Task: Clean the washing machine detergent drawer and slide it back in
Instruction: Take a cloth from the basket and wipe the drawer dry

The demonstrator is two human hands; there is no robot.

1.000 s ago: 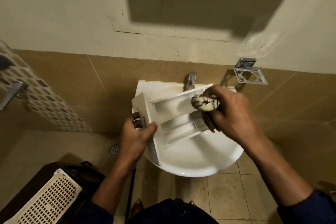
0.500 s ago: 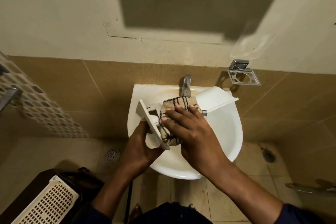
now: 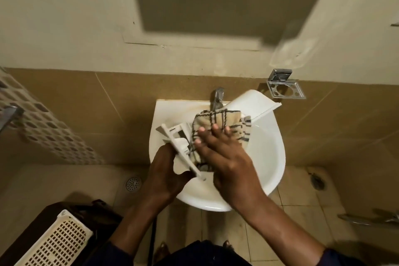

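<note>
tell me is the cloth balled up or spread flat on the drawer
Spread flat. The right hand presses the checked cloth open over the drawer, which the left hand holds over the sink.

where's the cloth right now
In the head view, the striped cloth lies spread over the detergent drawer above the sink, pressed under the right hand, just below the tap.

The white plastic detergent drawer (image 3: pixel 183 149) is held tilted over the sink (image 3: pixel 274 157), its flat front panel at the seven o'clock end and its body running up toward one o'clock, where a curved white wall ends above the basin's rim. A beige cloth (image 3: pixel 218 123) with dark grid lines lies spread across the drawer's middle, covering its compartments.
</note>
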